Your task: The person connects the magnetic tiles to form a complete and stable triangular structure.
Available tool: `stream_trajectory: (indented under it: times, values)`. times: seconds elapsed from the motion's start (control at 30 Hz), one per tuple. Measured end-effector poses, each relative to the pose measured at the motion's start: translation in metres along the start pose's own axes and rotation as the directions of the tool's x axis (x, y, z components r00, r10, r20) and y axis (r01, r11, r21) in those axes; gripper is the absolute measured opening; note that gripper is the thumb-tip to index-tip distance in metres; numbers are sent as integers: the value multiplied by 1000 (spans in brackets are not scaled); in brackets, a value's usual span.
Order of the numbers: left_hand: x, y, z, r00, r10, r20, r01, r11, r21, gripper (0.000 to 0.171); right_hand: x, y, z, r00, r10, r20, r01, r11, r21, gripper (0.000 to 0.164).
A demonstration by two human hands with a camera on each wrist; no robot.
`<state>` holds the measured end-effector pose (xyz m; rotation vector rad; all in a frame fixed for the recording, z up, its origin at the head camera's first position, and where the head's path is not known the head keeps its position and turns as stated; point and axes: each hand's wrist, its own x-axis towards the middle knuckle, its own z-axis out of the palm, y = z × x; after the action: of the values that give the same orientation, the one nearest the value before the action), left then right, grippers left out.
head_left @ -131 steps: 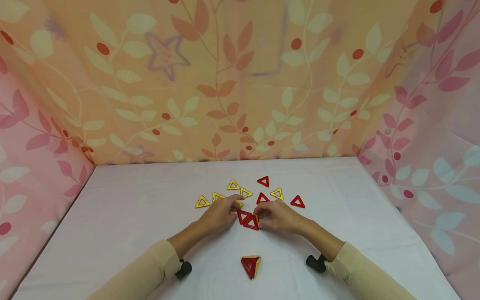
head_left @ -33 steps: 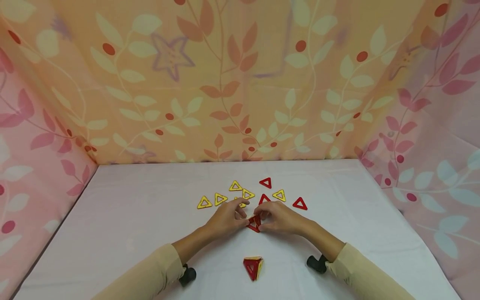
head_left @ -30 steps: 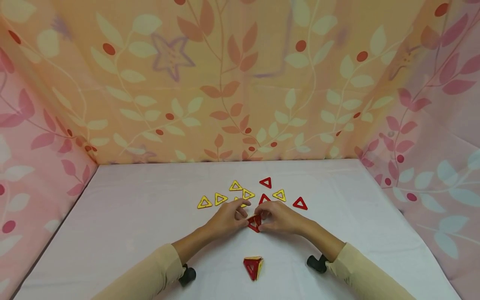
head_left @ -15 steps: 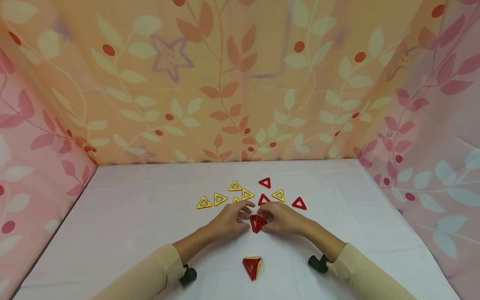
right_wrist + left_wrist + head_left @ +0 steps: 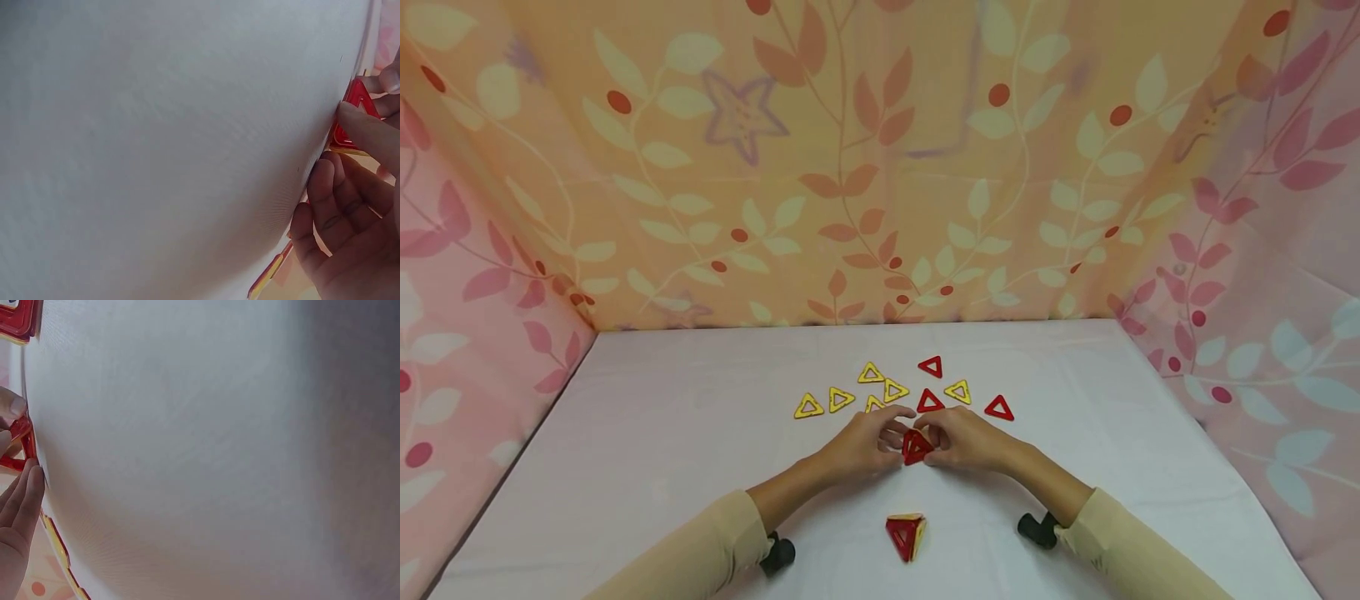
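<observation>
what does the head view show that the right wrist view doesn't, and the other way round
Only the head view: the separate red-and-yellow pyramid-like piece near the person, the beige sleeves, and a purple star on the backdrop.
Only the right wrist view: the palm side of the right hand and its finger pads.
Both: the right hand itself, the left hand at least in part, the red-faced piece between them, and the white tabletop.
</observation>
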<state>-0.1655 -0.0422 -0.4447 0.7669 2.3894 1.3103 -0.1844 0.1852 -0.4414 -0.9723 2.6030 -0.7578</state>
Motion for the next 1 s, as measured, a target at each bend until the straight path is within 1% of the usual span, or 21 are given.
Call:
stream_trajectory:
  times: [0.17, 0.23, 0.33, 0.47, 0.67, 0.8, 1.0]
  values:
    - [0, 0, -1, 1000, -16, 1, 16, 1000, 8, 59, 1, -1, 0, 1000, 14, 14, -14, 1000, 1, 39]
    - [1, 0, -3, 1000, -18, -9, 18, 1000, 22, 60, 1, -1, 0, 1000, 16, 16, -16, 1000, 6, 39]
    - [3, -2, -8, 999, -6, -48, 7, 999, 34, 60, 2, -1, -1, 1000, 19, 17, -19, 1000, 11, 39]
    - [7, -6, -19, 994, 12, -113, -9, 999, 35, 57, 2, -1, -1, 1000, 15, 18, -15, 1000, 16, 38]
    - [13, -9, -34, 984, 41, -174, -24, 995, 96, 52, 1, -1, -1, 1000, 14, 12, -14, 1000, 20, 38]
    - [18, -11, -41, 980, 39, -197, -16, 993, 119, 47, 1, -1, -1, 1000, 21, 12, -22, 999, 28, 37]
    - [25, -19, -47, 975, 12, -221, 26, 985, 172, 44, 1, 0, -1, 999, 41, 19, -42, 998, 54, 38]
